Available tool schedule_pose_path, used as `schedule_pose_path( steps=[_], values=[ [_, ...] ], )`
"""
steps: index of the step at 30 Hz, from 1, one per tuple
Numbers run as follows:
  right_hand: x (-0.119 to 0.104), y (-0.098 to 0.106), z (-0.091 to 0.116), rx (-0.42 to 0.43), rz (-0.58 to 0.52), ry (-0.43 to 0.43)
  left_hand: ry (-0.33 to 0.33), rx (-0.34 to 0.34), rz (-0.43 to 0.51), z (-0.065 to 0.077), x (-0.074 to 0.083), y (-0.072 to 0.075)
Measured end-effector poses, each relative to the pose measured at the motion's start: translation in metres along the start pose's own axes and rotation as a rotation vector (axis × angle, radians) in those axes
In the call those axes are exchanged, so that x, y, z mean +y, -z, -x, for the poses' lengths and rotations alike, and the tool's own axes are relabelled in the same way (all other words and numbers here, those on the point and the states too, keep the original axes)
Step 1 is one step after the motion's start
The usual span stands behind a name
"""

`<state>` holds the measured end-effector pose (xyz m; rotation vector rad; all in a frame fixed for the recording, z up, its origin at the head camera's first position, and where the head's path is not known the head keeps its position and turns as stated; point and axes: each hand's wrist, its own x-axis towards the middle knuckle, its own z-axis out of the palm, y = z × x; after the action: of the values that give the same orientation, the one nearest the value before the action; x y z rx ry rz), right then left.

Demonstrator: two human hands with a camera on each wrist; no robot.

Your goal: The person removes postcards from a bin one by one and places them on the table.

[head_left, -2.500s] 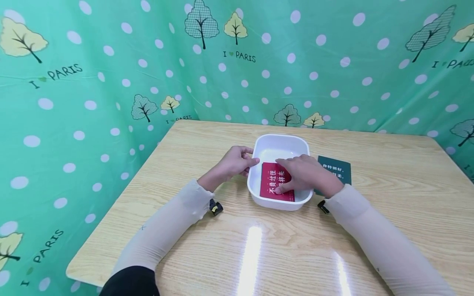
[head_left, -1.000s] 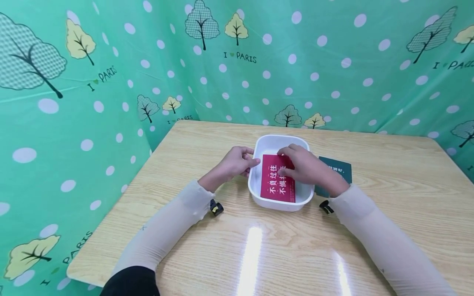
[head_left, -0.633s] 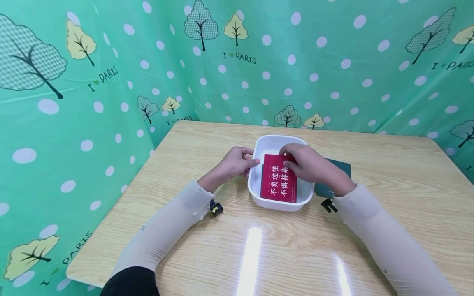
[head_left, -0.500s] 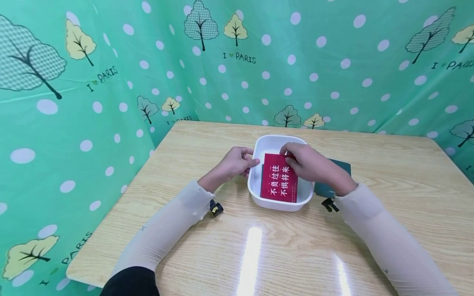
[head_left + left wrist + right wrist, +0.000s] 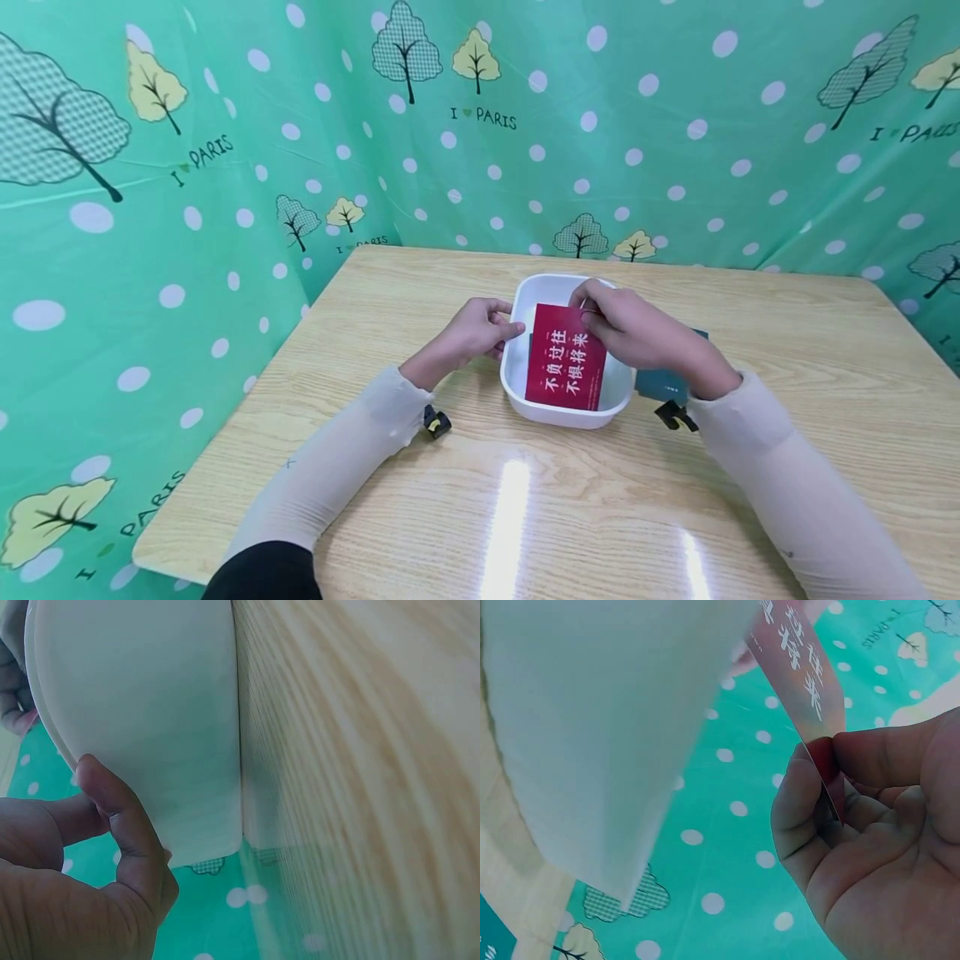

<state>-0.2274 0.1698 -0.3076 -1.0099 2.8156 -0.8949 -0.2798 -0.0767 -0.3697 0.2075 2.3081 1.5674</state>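
A white plastic tub (image 5: 542,292) stands on the table. My left hand (image 5: 478,327) grips its left rim, thumb over the edge and fingers outside; the left wrist view shows this thumb and fingers on the tub wall (image 5: 142,712). My right hand (image 5: 641,333) pinches the upper right corner of a thin red booklet (image 5: 555,367) with white Chinese characters. Its far end is raised inside the tub, while its near edge stays low. In the right wrist view the booklet (image 5: 791,664) sits between thumb and fingers. A dark sliver (image 5: 531,343) shows behind the booklet's left edge.
A dark green booklet (image 5: 660,385) lies on the wooden table (image 5: 420,517) right of the tub, partly hidden under the right hand and wrist. Black wrist gear (image 5: 437,422) shows at both cuffs. A green dotted curtain (image 5: 645,150) hangs behind and at the left.
The right hand went from resting on the red booklet to pinching its corner. The booklet slid away from me and its far end rose, uncovering the dark sliver. The left hand stayed put.
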Motion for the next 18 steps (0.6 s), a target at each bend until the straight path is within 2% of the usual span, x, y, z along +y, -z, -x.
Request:
schedule_pose_path(
  steps=[10, 18],
  values=[
    [-0.001, 0.023, 0.01, 0.159, -0.005, 0.015, 0.009, 0.008, -0.01, 0.0, 0.001, 0.0],
    [0.004, 0.041, 0.017, 0.337, 0.007, 0.091, 0.014, 0.008, -0.01, 0.0, 0.001, 0.0]
  ],
)
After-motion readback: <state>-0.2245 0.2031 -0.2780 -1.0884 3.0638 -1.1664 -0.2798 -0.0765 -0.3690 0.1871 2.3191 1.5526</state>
